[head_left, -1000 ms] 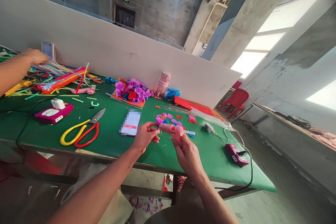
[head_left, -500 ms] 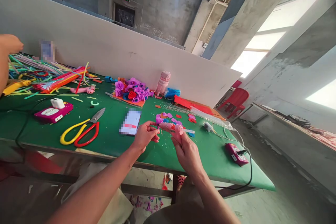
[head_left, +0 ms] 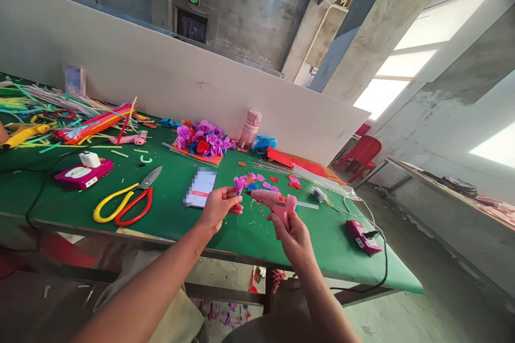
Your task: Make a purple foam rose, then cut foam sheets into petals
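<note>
My left hand (head_left: 222, 206) pinches a small purple flower (head_left: 240, 184) by its base, over the green table (head_left: 169, 171). My right hand (head_left: 295, 236) is wrapped round the handle of a pink glue gun (head_left: 277, 202). A whitish glue stick (head_left: 308, 204) pokes out of its back end, and its nozzle points left towards the flower, a little apart from it. Loose purple petals (head_left: 260, 177) and some red petals (head_left: 294, 181) lie just behind the gun. Farther back sits a pile of purple foam-like roses (head_left: 207, 138) with a red one among them.
Large scissors (head_left: 134, 198) with yellow and red handles lie at left, near a phone (head_left: 200, 186) and a purple power socket (head_left: 83, 172). Bundled colourful strips (head_left: 96, 120) fill the far left. A pink bottle (head_left: 250, 129) stands by the partition. Another socket (head_left: 363, 236) with a cable is at right.
My right hand has drawn the glue gun right, away from the flower, and turned it side-on. The flower has shifted slightly left. Another person's arm at far left has mostly left view.
</note>
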The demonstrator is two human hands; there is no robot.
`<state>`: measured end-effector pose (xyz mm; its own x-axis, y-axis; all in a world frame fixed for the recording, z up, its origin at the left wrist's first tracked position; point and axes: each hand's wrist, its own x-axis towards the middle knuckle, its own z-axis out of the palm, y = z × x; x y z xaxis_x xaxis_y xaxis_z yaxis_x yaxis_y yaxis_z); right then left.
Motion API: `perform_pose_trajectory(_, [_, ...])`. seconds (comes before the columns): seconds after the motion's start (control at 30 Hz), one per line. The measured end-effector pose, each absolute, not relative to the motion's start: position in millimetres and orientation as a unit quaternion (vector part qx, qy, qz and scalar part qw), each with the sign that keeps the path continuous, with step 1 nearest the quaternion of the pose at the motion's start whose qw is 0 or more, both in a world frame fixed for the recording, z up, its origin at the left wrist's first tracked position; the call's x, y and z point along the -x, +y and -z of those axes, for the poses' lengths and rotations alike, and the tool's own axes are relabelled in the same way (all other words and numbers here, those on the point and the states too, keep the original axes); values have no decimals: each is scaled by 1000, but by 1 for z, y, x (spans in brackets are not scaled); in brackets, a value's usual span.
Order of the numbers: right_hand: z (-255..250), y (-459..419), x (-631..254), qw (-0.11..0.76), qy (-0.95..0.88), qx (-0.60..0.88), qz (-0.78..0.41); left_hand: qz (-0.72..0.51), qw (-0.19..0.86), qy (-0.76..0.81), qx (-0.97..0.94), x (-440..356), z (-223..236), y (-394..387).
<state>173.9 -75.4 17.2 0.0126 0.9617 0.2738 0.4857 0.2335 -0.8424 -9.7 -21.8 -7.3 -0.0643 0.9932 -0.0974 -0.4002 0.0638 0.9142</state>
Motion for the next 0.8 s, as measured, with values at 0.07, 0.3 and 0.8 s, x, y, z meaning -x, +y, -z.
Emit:
perform_pose_trajectory(0.07, [-16, -75, -174, 452, -624, 550, -323, -589, 597, 426, -339, 11, 8, -20])
perform_pose_trajectory(0.3, [-6, -72, -172, 471, -629, 515, -341, -588, 602, 423, -337, 10, 9, -20])
perform_pose_trajectory(0.8, [-11, -74, -166, 444, -687, 538, -202, -573, 621, 410, -344, 11, 10, -20])
